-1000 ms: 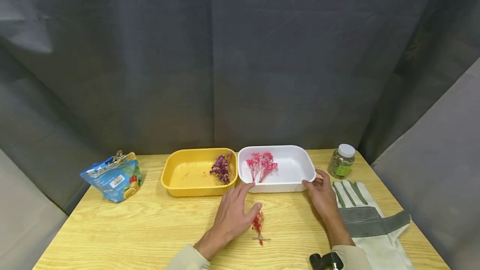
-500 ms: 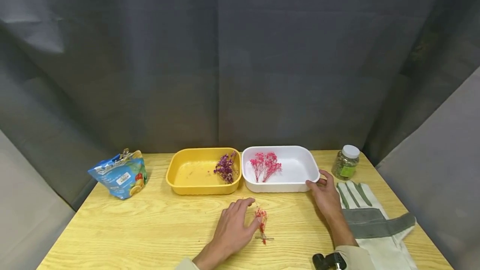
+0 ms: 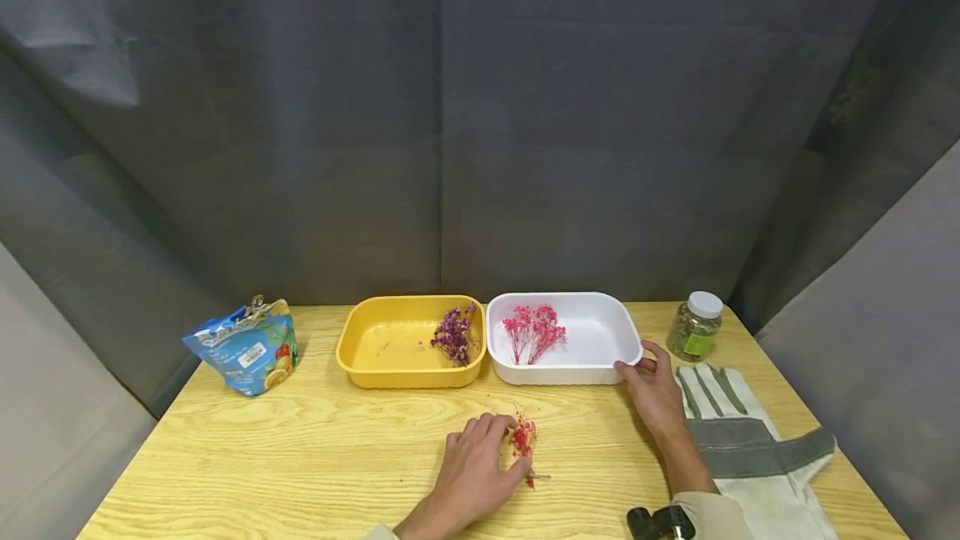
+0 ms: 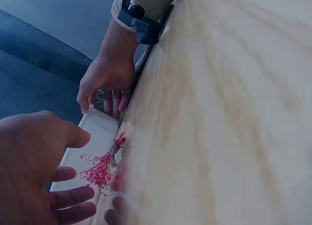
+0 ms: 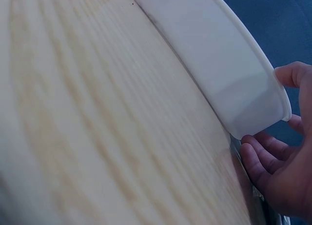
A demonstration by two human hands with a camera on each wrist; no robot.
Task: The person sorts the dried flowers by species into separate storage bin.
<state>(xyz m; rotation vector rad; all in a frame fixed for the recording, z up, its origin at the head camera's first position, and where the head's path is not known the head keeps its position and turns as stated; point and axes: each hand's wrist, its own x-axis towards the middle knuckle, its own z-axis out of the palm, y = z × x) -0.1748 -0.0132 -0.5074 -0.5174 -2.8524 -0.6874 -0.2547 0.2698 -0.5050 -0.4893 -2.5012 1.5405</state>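
Note:
A small tied bunch of dried red flowers (image 3: 522, 437) lies on the table, its stem end toward the person. My left hand (image 3: 474, 469) is just left of it, thumb and fingers apart around the bunch; in the left wrist view a gap shows between the fingertips and the flowers (image 4: 99, 170). My right hand (image 3: 652, 394) holds the near right corner of a white plastic tray (image 3: 555, 375); in the right wrist view the thumb and forefinger are at its rim. Inside that tray lie dried pink flowers (image 3: 534, 330). Dried purple flowers (image 3: 453, 337) lie in the yellow tray (image 3: 408, 381) alongside.
A blue pouch (image 3: 251, 352) stands at the left of the wooden table (image 3: 300, 473). To the right are a white-lidded jar (image 3: 695, 328) and a grey-and-white work glove (image 3: 738, 444), close beside my right forearm. Grey curtains surround the table.
My left hand has drawn back from near the trays toward the person and come down around the red flowers. The right hand stays at the white tray's corner. The head view has shifted slightly.

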